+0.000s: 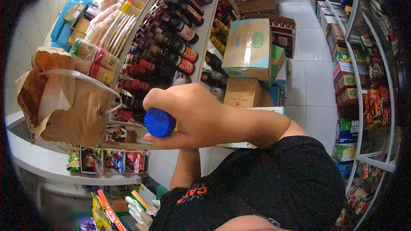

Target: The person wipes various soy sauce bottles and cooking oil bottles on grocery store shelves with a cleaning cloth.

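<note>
Blue cap in right fist, end-on to camera; left side hidden underneath

Right hand [195, 109] closed round a blue-capped item [159, 122], fingers and thumb curled in from both sides of the cap, hardly any opening. Cap sits at the thumb-and-finger end of the fist, its round top facing the camera. So the long axis, as far as it can be judged, runs roughly along the line of sight, away from the camera. Only a thin yellow bit shows beside the cap; rest of the item is hidden by the fist, so length and exact tilt can't be told.

Left forearm [186, 169] comes up from below and passes behind the right hand. Left hand not visible: can't tell how open it is, or whether it touches the item. Right hand is the one on the cap and nearer the camera.

Further out: torn brown paper bag [77, 115] left of the cap, apart from it. Rack of dark bottles [184, 32] beyond the fist. Cardboard box [246, 49] beyond the right wrist, toward the tiled aisle [314, 77].
</note>
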A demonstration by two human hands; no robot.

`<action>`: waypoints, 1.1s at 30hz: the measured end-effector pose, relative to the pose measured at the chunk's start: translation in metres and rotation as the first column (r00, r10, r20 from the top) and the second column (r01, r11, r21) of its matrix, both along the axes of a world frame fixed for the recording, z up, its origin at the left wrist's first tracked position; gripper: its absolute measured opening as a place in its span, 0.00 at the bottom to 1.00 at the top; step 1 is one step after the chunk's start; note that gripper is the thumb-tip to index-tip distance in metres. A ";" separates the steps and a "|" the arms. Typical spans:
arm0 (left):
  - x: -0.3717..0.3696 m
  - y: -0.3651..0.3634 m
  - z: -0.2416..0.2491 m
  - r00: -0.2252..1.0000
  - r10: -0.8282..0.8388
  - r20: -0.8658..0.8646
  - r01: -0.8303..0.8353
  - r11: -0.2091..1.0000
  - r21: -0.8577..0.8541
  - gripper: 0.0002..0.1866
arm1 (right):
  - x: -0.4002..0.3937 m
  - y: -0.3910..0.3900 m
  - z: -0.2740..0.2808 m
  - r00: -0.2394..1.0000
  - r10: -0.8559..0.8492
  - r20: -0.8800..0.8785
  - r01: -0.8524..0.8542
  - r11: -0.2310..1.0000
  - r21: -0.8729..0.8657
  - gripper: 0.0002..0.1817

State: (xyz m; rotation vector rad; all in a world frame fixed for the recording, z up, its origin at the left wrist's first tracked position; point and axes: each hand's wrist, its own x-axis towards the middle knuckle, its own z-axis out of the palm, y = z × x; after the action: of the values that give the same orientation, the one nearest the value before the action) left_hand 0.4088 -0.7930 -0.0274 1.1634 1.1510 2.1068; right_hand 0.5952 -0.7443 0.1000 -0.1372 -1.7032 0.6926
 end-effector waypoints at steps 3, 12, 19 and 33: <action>-0.005 -0.001 0.004 1.000 0.001 0.013 -0.001 1.000 -0.026 0.33 | 0.009 0.000 0.004 0.998 0.065 0.008 -0.065 0.998 -0.010 0.21; -0.017 0.039 0.032 0.986 -0.162 0.025 0.164 0.970 -0.180 0.39 | -0.034 0.022 -0.014 0.991 -0.047 0.129 0.060 0.993 -0.098 0.21; -0.017 0.044 0.031 0.963 -0.248 0.109 0.265 0.944 -0.199 0.42 | -0.050 0.032 -0.023 0.993 -0.011 0.119 0.041 0.966 -0.254 0.21; -0.006 0.030 0.026 0.855 -0.385 0.349 0.421 0.907 -0.031 0.43 | -0.053 0.004 -0.015 0.912 0.195 0.361 -0.135 0.974 -0.184 0.20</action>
State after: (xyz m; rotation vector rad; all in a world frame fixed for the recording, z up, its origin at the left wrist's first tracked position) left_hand 0.4026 -0.7630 -0.0015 0.8600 0.7690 1.8024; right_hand 0.5427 -0.7406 0.0849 -0.2512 -2.0452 0.9755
